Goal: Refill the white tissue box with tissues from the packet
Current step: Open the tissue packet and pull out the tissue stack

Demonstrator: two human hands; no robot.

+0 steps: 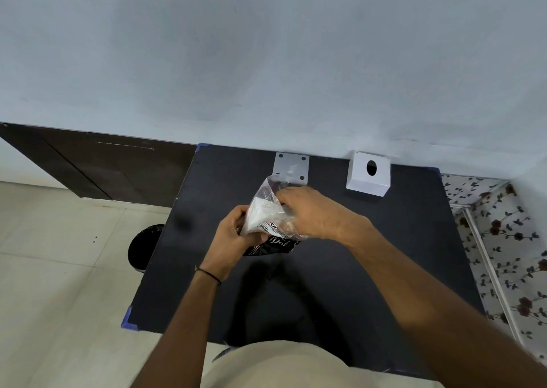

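Observation:
A clear plastic tissue packet with black printing at its lower end is held above the middle of the black table. My left hand grips its lower left side. My right hand has its fingers pushed into the packet's open top, closed around the white tissues inside. The white tissue box, with a round hole in its top, stands at the table's far right edge against the wall. A flat white square plate with corner holes lies at the far middle, just behind the packet.
A pale blue wall rises directly behind the table. A black round object sits on the tiled floor at the table's left. Floral-patterned fabric and a white rail border the table on the right.

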